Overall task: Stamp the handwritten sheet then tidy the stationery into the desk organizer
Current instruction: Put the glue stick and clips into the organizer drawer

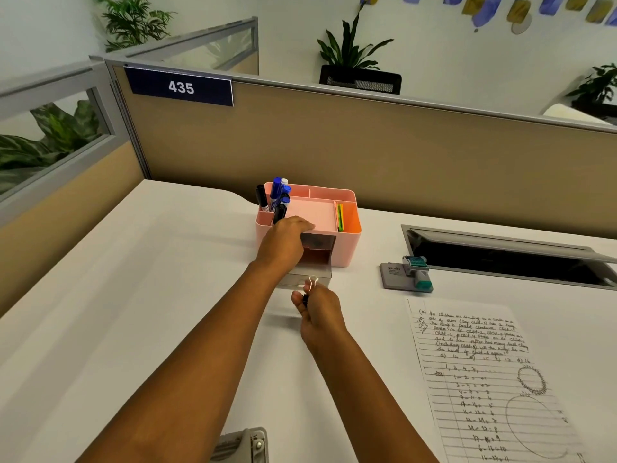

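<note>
The white tabletop (133,295) ran up to a tan partition (367,155) bearing a dark plate numbered 435 (181,87); a dark recessed cable tray (500,259) with its lid raised was set into the surface at the far right. The handwritten sheet (484,379) lay flat at the near right, well apart from both hands, ruled and covered in notes, with a dark circular stamp mark (531,379) near its right edge. The pink desk organizer (347,248) stood at the centre back of the tabletop, holding blue and black markers (277,195) upright in its left compartment and coloured note pads (340,217) in its right one. Its smoky translucent drawer (317,274) at the front was pulled out toward the person. The left hand (283,242) rested on the organizer's front top edge, fingers laid over the rim; whether that grip was clamped could not be told. The stamp (417,272), grey with a teal body, lay on its grey ink pad (394,277) to the right of the organizer, beside the cable tray. The right hand (317,312) hovered just in front of the open drawer, its grip narrow, pinching a black binder clip (310,290) with the wire loops pointing up. A grey metal object (243,446), only partly in view, lay at the near edge.
</note>
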{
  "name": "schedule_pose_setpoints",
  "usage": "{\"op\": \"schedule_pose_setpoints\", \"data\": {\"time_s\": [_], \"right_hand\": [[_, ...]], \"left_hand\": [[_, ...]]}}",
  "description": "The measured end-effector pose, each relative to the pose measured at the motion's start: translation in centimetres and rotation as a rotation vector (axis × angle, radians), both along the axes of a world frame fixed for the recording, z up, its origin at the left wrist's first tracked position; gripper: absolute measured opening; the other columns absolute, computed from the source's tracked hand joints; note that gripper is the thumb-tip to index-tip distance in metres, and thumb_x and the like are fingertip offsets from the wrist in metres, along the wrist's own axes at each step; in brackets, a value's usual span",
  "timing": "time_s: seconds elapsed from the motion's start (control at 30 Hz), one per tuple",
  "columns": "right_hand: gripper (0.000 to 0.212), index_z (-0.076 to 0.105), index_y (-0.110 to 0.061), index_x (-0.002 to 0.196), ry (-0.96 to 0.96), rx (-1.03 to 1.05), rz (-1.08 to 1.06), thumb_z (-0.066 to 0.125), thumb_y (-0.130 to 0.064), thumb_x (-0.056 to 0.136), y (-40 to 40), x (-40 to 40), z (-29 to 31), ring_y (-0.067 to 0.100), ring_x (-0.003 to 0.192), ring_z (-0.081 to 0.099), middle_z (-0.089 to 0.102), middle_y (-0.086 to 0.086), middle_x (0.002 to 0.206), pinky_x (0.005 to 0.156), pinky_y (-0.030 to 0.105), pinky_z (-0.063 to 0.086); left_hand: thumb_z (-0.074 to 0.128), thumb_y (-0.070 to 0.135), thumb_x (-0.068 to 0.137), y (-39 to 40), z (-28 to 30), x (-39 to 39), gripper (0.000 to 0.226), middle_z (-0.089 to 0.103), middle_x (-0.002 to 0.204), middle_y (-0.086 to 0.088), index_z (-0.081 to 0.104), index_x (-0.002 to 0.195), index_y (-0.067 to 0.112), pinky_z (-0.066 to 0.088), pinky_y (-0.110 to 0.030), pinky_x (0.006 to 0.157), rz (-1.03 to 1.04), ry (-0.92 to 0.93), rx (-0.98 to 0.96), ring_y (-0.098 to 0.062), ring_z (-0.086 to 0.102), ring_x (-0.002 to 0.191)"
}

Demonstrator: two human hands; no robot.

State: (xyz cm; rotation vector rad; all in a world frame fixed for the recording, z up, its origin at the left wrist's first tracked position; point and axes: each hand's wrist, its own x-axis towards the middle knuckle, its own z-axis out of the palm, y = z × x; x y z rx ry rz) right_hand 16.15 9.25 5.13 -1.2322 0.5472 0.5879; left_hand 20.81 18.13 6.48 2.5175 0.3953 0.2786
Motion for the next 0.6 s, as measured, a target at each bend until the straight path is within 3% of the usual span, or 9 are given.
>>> {"op": "schedule_pose_setpoints", "data": {"time_s": [0.13, 0.17, 0.27, 0.4, 0.5, 0.6], "right_hand": [[0.033, 0.053, -0.013, 0.129, -0.527, -0.4, 0.135, 0.041, -0.009, 0.099, -0.3, 1.0, 0.5, 0.013, 0.103, 0.054, 0.053, 0.004, 0.132, 0.099, 0.013, 0.036], [0.03, 0.055, -0.013, 0.126, -0.618, -0.516, 0.152, 0.041, -0.011, 0.099, -0.5, 1.5, 0.6, 0.013, 0.106, 0.053, 0.053, 0.004, 0.133, 0.101, 0.013, 0.031], [0.028, 0.062, -0.012, 0.116, -0.776, -0.783, 0.295, 0.043, -0.007, 0.096, -0.8, 3.4, 0.3, 0.022, 0.107, 0.055, 0.061, 0.009, 0.122, 0.1, 0.027, 0.042], [0.029, 0.064, -0.006, 0.112, -0.762, -0.793, 0.476, 0.043, -0.003, 0.092, -0.4, 5.5, -0.6, 0.029, 0.105, 0.057, 0.063, 0.015, 0.115, 0.086, 0.03, 0.044], [0.03, 0.061, -0.006, 0.114, -0.575, -0.562, 0.315, 0.038, -0.011, 0.095, 0.9, 6.2, -1.4, 0.019, 0.092, 0.054, 0.063, 0.011, 0.116, 0.083, 0.026, 0.045], [0.03, 0.061, -0.007, 0.114, -0.528, -0.517, 0.296, 0.038, -0.012, 0.096, 1.4, 6.5, -1.9, 0.014, 0.085, 0.051, 0.062, 0.006, 0.11, 0.072, 0.016, 0.044]], "left_hand": [[0.048, 0.002, 0.092, -0.1, 0.0, 0.0, 0.04, 0.048, 0.142, -0.007, 0.051, 0.131, 0.014, 0.038, -0.038, 0.107, -0.005, 0.014, -0.029, -0.028, 0.047, 0.128], [0.048, 0.003, 0.092, -0.1, 0.0, 0.0, 0.04, 0.048, 0.142, -0.007, 0.051, 0.131, 0.013, 0.038, -0.038, 0.107, -0.003, 0.013, -0.042, -0.028, 0.047, 0.128], [0.048, 0.003, 0.092, -0.1, 0.0, 0.0, 0.039, 0.049, 0.14, -0.007, 0.053, 0.13, 0.013, 0.038, -0.039, 0.107, 0.001, 0.013, -0.064, -0.029, 0.048, 0.126], [0.047, 0.008, 0.094, -0.3, 0.0, 0.0, 0.035, 0.052, 0.138, -0.007, 0.053, 0.128, 0.013, 0.041, -0.041, 0.107, 0.017, 0.006, -0.13, -0.029, 0.051, 0.123], [0.045, 0.013, 0.096, -0.3, 0.1, 0.0, 0.033, 0.054, 0.136, -0.008, 0.055, 0.127, 0.013, 0.043, -0.044, 0.106, 0.038, -0.008, -0.21, -0.03, 0.052, 0.122], [0.045, 0.014, 0.096, -0.3, 0.2, -0.2, 0.032, 0.054, 0.136, -0.007, 0.055, 0.126, 0.013, 0.043, -0.045, 0.106, 0.04, 0.001, -0.215, -0.03, 0.053, 0.122]]}}
